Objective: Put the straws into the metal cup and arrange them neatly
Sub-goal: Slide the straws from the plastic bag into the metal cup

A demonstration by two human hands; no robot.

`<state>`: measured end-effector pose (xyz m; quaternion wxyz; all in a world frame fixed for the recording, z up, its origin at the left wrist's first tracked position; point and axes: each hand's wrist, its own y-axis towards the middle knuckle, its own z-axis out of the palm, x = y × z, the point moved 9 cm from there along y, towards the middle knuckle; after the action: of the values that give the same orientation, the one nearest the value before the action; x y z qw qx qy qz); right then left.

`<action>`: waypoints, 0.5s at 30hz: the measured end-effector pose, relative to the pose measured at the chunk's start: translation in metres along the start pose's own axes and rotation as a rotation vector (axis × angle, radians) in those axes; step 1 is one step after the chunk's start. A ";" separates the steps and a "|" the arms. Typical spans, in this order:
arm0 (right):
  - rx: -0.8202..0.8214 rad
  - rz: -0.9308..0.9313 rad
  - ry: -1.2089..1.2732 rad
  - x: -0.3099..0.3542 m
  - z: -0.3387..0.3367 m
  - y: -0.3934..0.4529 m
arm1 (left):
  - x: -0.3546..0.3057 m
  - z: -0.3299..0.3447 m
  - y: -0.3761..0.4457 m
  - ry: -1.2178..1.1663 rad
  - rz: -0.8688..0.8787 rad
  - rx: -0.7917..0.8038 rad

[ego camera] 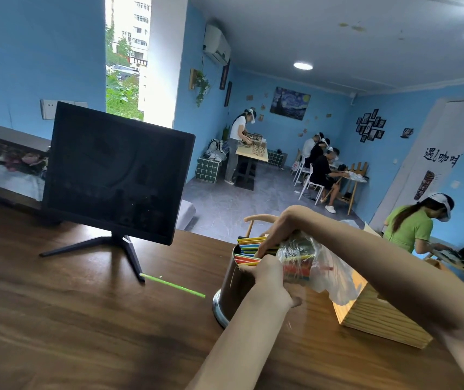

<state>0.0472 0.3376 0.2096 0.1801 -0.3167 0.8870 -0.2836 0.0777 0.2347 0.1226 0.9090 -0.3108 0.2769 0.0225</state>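
Coloured straws (249, 246) filled the metal cup (235, 288), lower right; both hands' grips, left hand (270, 273) and right hand (277, 235), seemingly pinched the bundle.

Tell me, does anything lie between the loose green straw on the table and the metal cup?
Nothing visible does: bare table separates the green straw from the metal cup, which both hands are busy at.
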 end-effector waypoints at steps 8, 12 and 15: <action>-0.032 0.004 0.057 -0.006 -0.001 0.009 | -0.025 -0.065 -0.024 0.074 0.309 -0.228; -0.035 -0.014 -0.017 -0.007 -0.001 0.004 | -0.105 -0.060 -0.034 0.463 0.906 -0.310; -0.043 0.003 -0.079 -0.008 -0.002 0.001 | -0.129 -0.030 -0.016 0.867 1.130 -0.260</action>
<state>0.0521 0.3444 0.2120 0.2086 -0.3301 0.8856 -0.2514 -0.0425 0.2216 0.1780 0.5225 -0.2069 0.7260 0.3964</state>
